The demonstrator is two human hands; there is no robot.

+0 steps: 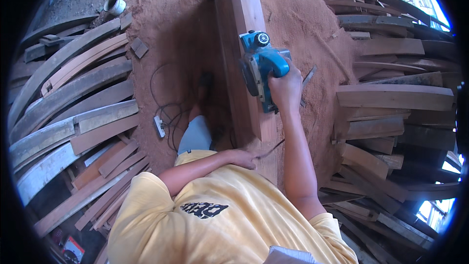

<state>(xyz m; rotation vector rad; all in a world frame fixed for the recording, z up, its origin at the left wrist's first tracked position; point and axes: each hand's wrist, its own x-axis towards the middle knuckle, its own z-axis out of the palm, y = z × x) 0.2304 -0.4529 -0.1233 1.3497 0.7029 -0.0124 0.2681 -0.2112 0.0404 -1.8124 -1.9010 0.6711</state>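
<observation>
1. Your right hand (286, 88) is wrapped tight around the rear handle of the blue electric planer (261, 68), which sits on the upper edge of the long plank (244, 44) standing on edge in front of you. Keep that wrist straight and in line with the plank.
2. Your left hand (243, 159) rests near the plank's near end, fingers curled loosely on or beside the power cord (271, 149); whether it actually pinches the cord I cannot tell. Hold the cord clear of the planer's path.
3. The planer's sole appears wider than the edge it rides on, so I judge tipping the main risk. Press down evenly and keep the sole flat.
4. Push along the plank's length at a steady pace, away from your body.
5. The cord runs back to a white socket strip (159, 126) on the sawdust floor (171, 34), close to your foot. Mind your footing there.
6. Stacks of curved boards (73, 93) and a pile of offcuts (391, 102) crowd both sides; stand squarely between them.
</observation>
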